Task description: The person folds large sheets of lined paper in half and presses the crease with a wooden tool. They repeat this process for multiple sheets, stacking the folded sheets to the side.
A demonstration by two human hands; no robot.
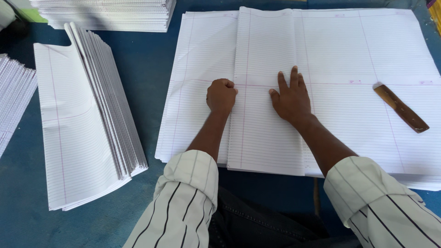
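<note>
A folded ruled sheet point(264, 69) lies on top of a wide stack of large ruled sheets point(367, 55). My left hand point(221, 95) is a closed fist pressing on the folded sheet's left edge, at the crease. Flat on the folded sheet, my right hand point(289, 94) rests with fingers spread, near its right edge. Neither hand holds anything. Both sleeves are white with dark stripes.
A brown wooden creasing stick point(400, 108) lies on the stack to the right. A fanned pile of folded sheets point(87, 124) sits on the blue surface point(147, 64) at left. More paper stacks point(105, 14) stand at the back left and left edge point(14, 92).
</note>
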